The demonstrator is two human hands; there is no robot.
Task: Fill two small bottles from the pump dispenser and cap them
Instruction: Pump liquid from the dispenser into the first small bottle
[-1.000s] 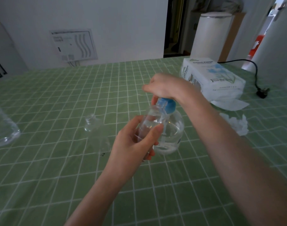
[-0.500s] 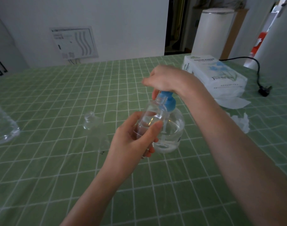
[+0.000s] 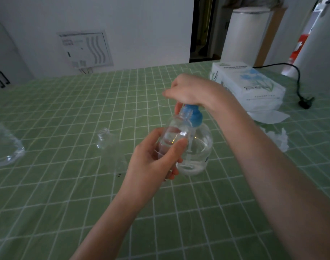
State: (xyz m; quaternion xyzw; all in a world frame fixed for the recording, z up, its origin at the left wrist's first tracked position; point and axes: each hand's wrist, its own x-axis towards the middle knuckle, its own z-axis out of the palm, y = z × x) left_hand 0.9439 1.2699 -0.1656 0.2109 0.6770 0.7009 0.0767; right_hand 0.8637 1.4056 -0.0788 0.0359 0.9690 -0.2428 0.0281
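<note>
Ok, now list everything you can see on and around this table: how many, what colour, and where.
pump dispenser: one, clear with blue pump, mid-table
small bottle in hand: one, clear, uncapped, neck up by the pump
small bottle on table: one, clear, uncapped, left of the dispenser
large bottle: one, clear, left edge
tissue pack: one, white with blue print, far right
crumpled tissue: one, white, nearer than the pack
power cable: one, black, far right
tablecloth: one, green with white grid
left hand: grips the small bottle
right hand: fingers curled over the pump head
</note>
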